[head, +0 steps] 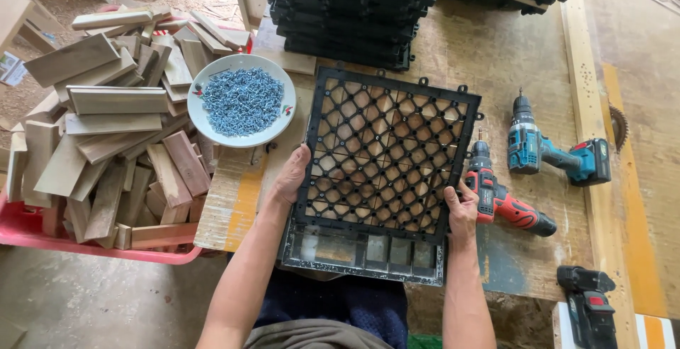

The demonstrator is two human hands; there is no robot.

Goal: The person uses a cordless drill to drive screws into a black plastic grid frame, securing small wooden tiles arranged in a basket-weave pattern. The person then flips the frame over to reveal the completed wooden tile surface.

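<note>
Both hands hold a square black plastic grid tile point(386, 154) by its opposite side edges. The left hand point(292, 175) is curled over the left rim near the lower corner, thumb on top of the frame, fingers out of sight beneath. The right hand point(462, 211) pinches the right rim near its lower corner in the same way. The tile lies between the hands, tilted slightly, its lower part resting over a dark metal jig frame point(361, 253) that sits at the near edge of the counter point(545, 264).

I judge the tile to be light and fairly stiff: an open lattice of thin ribs inside a thicker border, with small loops along the outer edges. It would likely flex a little if held at one corner, so the solid border is the sound place to grip, one hand on each side as here (the thin inner ribs look like the weakest part). The surface looks matte, not slippery.

Just beyond the left hand stands a white plate point(242, 101) heaped with pale blue screws. Further out on that side a red tray point(92, 246) carries a pile of short wooden slats. Just beside the right hand lies a red cordless drill point(503, 200), and past it a teal cordless drill point(549, 152). Ahead of both hands, a stack of more black tiles point(347, 13) rests on the counter
</note>
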